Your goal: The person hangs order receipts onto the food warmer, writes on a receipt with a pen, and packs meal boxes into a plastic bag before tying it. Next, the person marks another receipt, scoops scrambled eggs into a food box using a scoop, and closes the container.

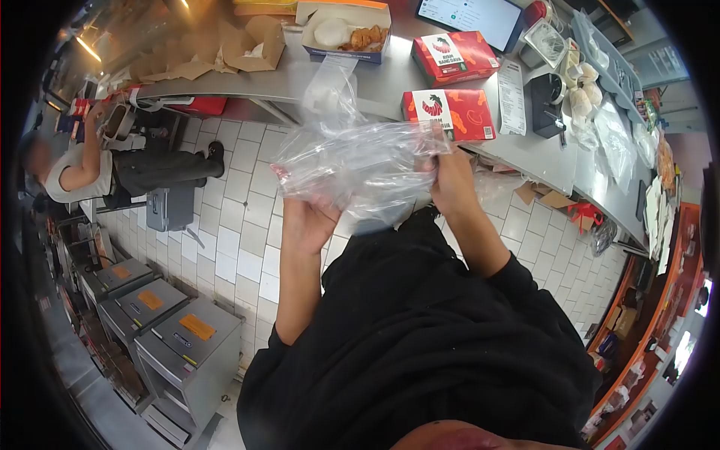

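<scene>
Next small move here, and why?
I'd probably ease the hands slightly apart to spread the clear plastic: the left hand and right hand hold it at opposite sides, and it's bunched and creased between them, with no opening I can make out.

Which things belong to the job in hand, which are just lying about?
In use: clear plastic bag, in left hand and right hand; probably closer red box, farther red box, open food box.
Likely lying about: tablet, receipt, black device.
</scene>
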{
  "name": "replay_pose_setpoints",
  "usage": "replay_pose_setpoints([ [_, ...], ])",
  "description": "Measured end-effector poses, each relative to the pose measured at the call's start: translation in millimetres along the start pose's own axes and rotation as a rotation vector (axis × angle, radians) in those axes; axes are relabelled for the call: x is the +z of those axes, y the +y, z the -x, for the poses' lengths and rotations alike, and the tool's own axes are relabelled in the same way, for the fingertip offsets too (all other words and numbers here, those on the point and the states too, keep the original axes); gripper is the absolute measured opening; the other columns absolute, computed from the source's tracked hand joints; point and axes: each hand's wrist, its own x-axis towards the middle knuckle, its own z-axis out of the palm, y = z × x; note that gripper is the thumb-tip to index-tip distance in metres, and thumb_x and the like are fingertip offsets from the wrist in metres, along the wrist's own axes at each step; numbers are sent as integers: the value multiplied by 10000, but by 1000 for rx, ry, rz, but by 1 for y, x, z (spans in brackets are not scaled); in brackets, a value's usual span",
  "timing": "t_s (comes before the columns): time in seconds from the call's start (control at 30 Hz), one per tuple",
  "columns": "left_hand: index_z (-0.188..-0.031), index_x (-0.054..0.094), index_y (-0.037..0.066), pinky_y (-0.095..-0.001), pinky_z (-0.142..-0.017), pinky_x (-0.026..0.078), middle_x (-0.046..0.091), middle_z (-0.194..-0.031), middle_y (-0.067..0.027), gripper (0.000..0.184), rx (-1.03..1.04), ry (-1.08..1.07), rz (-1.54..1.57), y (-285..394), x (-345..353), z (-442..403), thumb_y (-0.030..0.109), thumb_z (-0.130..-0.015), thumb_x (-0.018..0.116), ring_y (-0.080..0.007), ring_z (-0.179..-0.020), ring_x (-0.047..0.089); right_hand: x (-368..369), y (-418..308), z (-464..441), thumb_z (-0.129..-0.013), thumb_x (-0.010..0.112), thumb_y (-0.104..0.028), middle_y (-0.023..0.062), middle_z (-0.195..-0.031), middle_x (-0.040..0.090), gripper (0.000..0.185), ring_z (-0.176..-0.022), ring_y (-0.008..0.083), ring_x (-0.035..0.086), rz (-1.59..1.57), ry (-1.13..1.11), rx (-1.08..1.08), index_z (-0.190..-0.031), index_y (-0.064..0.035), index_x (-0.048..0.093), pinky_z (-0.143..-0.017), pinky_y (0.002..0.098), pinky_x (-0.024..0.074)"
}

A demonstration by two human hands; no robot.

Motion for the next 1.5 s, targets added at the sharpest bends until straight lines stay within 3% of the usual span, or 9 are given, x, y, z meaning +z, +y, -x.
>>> replay_pose_setpoints([
  [0.17,-1092,560,75,-315,-593,463,563,-837,-49,617,-141,198,-276,-37,-8,36,650,-918,423,-145,-717,536,-26,-10,-22,-934,448,-110,-35,-705,505,129,-526,52,451,-46,37,-88,-924,-84,574,-464,205,378],
  [0.27,-1033,584,67,-311,-609,457,535,-762,-34,517,-524,-648,282,-55,-30,40,565,-946,474,-154,-697,530,-37,-15,-29,-957,459,-161,-50,-654,470,142,-471,46,392,-73,114,43,-900,-92,570,-421,214,347],
  [0.5,-1021,623,33,-206,-427,314,550,-685,38,380,-272,-40,-826,-31,-13,68,304,-801,773,-18,-496,412,-48,-65,-31,-988,493,-190,-41,-780,584,231,-626,50,508,696,238,-649,-1060,-15,625,-554,218,432],
  [0.63,-829,508,61,-205,-397,377,509,-689,12,86,456,394,-895,12,-89,8,19,-833,583,-49,-503,450,-21,-39,8,-848,684,-190,140,-722,592,213,-679,306,614,1337,19,-553,-909,-77,514,-620,388,465],
  [0.77,-1152,530,2,-392,-892,486,570,-1082,-156,400,1186,623,-1870,5,-60,-6,17,-784,688,-310,-1040,564,-6,-11,24,-859,698,-157,102,-668,533,244,-567,192,555,1425,-147,-323,-944,-56,494,-542,295,413],
  [0.9,-1304,438,54,-432,-829,499,563,-1175,-162,517,271,146,-1646,-39,-49,7,45,-828,640,-389,-976,601,7,-31,21,-882,630,-132,133,-769,642,236,-699,346,647,1276,-343,-95,-1067,-85,493,-590,405,488],
  [1.2,-988,555,-29,-422,-671,503,579,-1046,-193,257,465,273,-2101,-14,-85,-5,117,-823,687,-302,-666,629,-60,-85,-95,-533,852,-103,122,-1464,319,1087,-1343,348,324,2005,-551,-507,-1471,-229,317,-1102,490,304],
  [1.33,-989,562,-5,-349,-486,514,581,-877,-148,302,-37,269,-1380,-2,-60,-5,180,-819,730,-212,-596,625,-52,-85,-113,-486,862,-166,142,-1406,366,1150,-1293,351,374,2034,-609,-521,-1483,-251,297,-1082,501,300],
  [1.5,-1091,480,3,-327,-438,563,589,-892,-113,334,280,361,-527,18,-36,0,163,-876,678,-252,-609,664,-24,-88,-118,-523,856,-251,164,-1403,389,1143,-1336,366,335,1534,-582,-424,-1498,-200,260,-1127,480,252],
])
